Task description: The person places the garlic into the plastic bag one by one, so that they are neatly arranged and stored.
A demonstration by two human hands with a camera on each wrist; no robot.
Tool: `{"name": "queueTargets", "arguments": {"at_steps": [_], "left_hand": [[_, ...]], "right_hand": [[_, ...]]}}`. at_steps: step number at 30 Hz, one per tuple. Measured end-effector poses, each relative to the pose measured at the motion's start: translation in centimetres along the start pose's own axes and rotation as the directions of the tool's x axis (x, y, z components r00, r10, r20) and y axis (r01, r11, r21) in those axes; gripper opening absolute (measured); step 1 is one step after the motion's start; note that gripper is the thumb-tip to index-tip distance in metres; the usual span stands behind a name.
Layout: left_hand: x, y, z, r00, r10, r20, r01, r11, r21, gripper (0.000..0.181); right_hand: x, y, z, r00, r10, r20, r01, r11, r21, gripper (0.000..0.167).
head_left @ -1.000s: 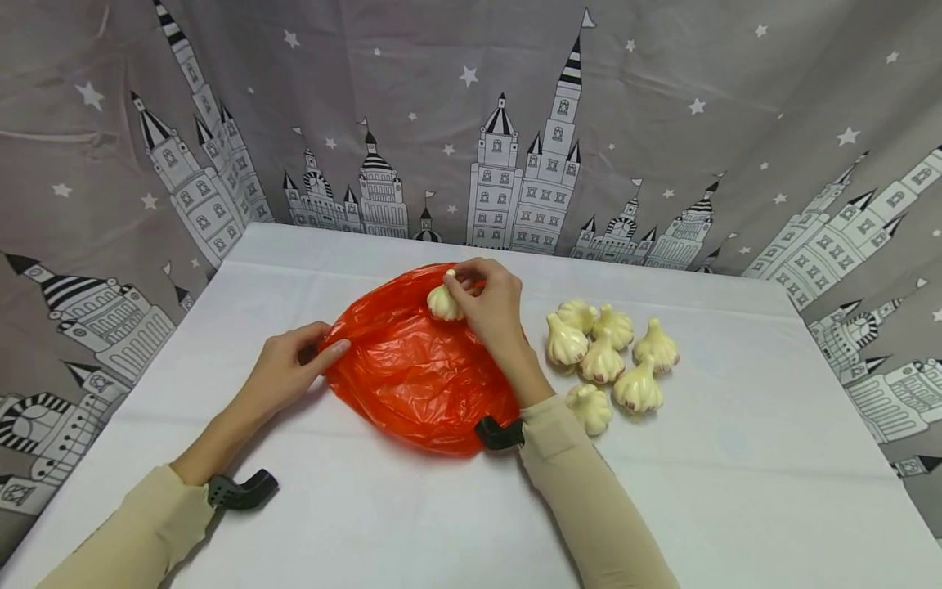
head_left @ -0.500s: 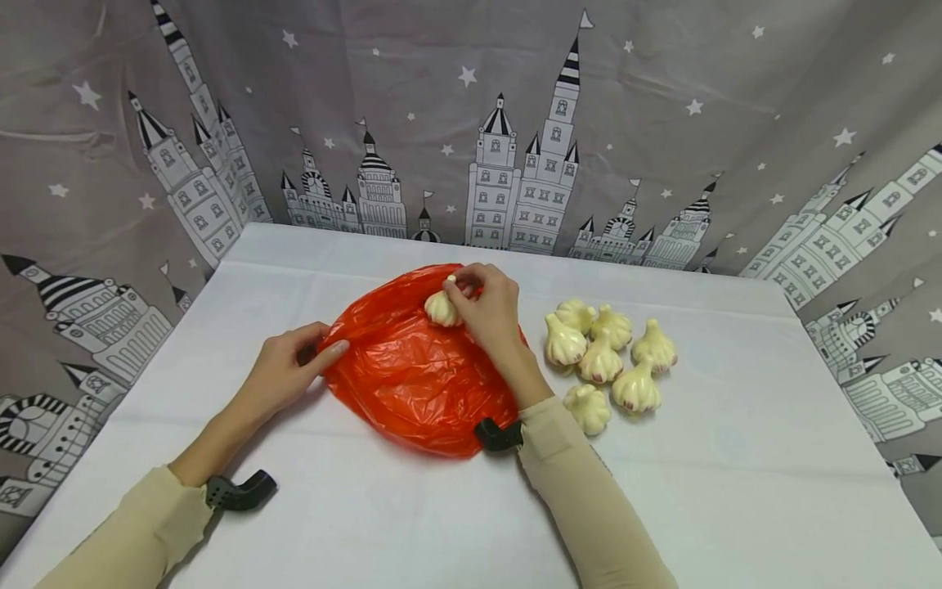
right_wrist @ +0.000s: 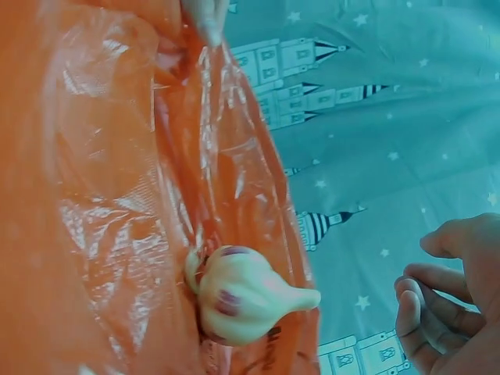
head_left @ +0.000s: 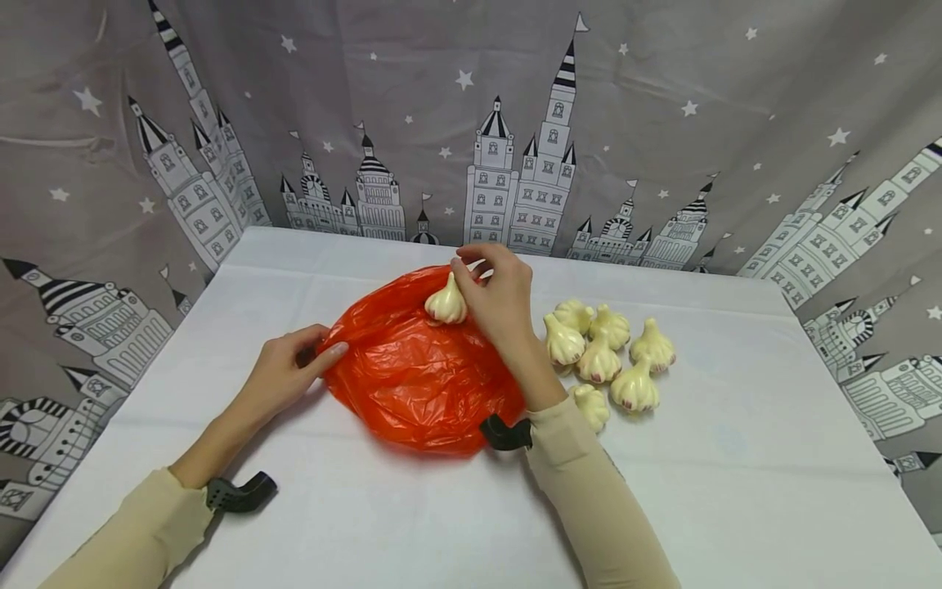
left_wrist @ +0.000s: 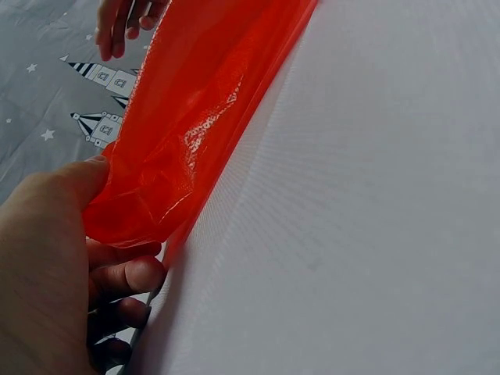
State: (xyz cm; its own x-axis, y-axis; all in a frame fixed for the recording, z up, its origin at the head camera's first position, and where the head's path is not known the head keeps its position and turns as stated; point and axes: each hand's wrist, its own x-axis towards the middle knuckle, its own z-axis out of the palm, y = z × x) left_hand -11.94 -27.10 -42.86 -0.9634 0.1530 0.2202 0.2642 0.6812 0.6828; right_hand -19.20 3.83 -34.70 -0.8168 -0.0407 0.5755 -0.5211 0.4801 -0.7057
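Since the earlier frame, my right hand [head_left: 502,290] has left the garlic bulb [head_left: 445,305]. Left of centre, my left hand [head_left: 285,364] pinches the red bag [head_left: 412,393]; other bulbs [head_left: 599,358] lie right of centre. At centre, the garlic bulb rests on the bag (stem up), right hand loosely open beside it; castle curtain [head_left: 412,49] across the top.

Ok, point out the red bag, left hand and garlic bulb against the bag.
Red bag [head_left: 421,378]: head view, crinkled middle.
Left hand [head_left: 284,370]: head view, base of thumb.
Garlic bulb [right_wrist: 238,301]: right wrist view, rounded body.
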Motion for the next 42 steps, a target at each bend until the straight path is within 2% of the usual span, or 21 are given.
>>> {"name": "queueTargets", "arguments": {"at_steps": [15,26,32,42], "left_hand": [[0.3,-0.1,0.0,1.0,-0.006,0.007,0.005,1.0,0.028,0.028],[0.2,-0.3,0.2,1.0,-0.01,0.018,0.01,1.0,0.029,0.028],[0.1,-0.2,0.0,1.0,-0.007,0.021,0.006,1.0,0.024,0.03],[0.0,0.2,-0.1,1.0,-0.018,0.025,0.017,0.999,0.027,0.032]], "right_hand": [[-0.4,-1.5,-2.2,0.999,0.033,0.007,-0.033,0.995,0.094,0.013],[-1.1,-1.5,-3.9,0.998,0.021,0.052,-0.025,0.997,0.077,0.013],[-1.8,-0.5,-6.0,0.998,0.016,0.062,-0.018,0.999,0.029,0.013],[-3.4,1.6,-10.6,0.999,0.028,0.045,-0.025,0.998,-0.061,0.012]]}}
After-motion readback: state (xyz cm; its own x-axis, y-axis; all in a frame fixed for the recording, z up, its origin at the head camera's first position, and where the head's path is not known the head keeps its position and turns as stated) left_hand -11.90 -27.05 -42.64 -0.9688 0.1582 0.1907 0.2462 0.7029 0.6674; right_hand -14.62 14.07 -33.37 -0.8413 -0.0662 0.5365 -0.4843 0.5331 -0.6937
